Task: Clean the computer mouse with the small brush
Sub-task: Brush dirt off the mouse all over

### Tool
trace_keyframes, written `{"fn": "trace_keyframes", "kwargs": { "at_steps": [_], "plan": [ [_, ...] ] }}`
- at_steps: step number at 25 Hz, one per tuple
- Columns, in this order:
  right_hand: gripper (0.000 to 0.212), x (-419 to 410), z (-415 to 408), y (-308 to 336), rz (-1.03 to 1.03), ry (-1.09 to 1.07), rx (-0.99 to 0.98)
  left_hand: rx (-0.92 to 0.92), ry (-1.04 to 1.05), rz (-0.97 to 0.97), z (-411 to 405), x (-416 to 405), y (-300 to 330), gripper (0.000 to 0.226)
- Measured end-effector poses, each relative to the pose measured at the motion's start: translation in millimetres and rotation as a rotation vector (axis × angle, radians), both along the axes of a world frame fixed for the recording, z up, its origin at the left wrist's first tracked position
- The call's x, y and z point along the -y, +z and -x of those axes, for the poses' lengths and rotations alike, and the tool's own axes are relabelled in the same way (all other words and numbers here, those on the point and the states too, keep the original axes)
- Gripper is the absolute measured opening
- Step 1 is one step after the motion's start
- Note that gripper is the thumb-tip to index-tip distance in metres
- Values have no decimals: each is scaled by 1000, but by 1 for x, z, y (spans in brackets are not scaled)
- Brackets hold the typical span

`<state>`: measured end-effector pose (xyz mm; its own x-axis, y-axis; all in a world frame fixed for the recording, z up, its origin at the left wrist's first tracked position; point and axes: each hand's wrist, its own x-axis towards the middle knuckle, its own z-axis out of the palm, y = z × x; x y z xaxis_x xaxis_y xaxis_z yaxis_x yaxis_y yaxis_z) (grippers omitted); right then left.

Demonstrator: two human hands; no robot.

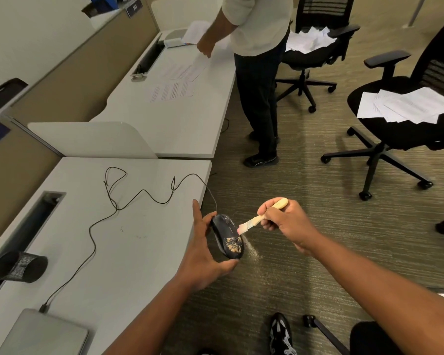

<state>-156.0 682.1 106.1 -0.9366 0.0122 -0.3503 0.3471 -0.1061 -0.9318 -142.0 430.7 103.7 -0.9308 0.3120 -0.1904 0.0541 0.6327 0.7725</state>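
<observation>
Mid-brushing: left hand [203, 254] gripping black plastic computer mouse [227, 235], right hand [282, 221] pinching small wooden-handled brush [256, 220]. Next: sweep off tan crumbs [233, 244].

An office: white benches [128, 252] split by low partition screens [87, 139] run toward 11 o'clock, printed papers [172, 92] lie on the far one, black swivel chairs [385, 129] on carpet [305, 201] stand at 2 o'clock, and a laptop [44, 334] sits at 8 o'clock.
</observation>
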Motion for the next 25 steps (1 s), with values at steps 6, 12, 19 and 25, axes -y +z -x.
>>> {"fn": "trace_keyframes", "kwargs": {
  "at_steps": [6,12,19,25],
  "plan": [
    [18,-3,0,-7,-29,-74,41,9,-7,-9,0,4,-1,161],
    [16,-2,4,-3,123,-85,29,11,-19,-12,1,4,-3,161],
    [24,-1,15,-6,510,-142,272,38,-61,-30,3,1,-6,159],
    [21,7,21,-11,510,-134,380,41,-70,-51,3,1,-7,158]
  ]
}}
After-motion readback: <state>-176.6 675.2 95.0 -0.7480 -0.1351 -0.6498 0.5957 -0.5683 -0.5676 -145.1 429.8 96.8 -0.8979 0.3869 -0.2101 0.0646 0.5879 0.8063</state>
